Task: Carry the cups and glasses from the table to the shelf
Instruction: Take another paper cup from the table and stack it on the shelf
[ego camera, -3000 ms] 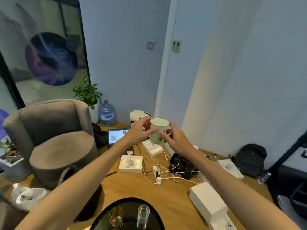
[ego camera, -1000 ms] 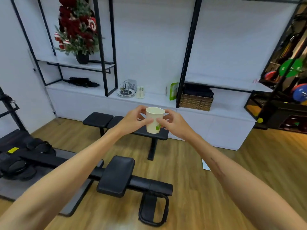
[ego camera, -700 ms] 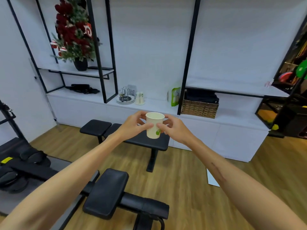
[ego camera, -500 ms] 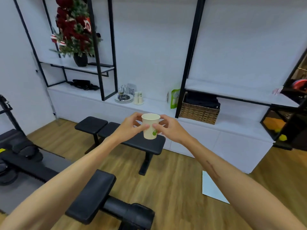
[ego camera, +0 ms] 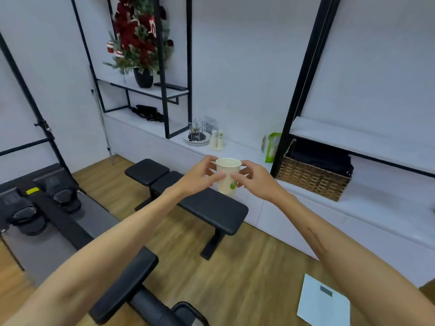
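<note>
A white paper cup with a green mark is held upright in front of me, at arm's length. My left hand grips its left side and my right hand grips its right side, fingers curled round the wall. Ahead runs the low white shelf. On it stand two white paper cups beside a round tray with a metal glass rack. The table is out of view.
A black padded bench stands between me and the shelf. Black gym equipment lies at the left, another pad below my arms. A wicker basket, a green packet, a potted red plant and a floor scale are around.
I have turned from the table room and walked closer to the shelf with the cup in both hands. The bench and shelf now appear larger and nearer.
</note>
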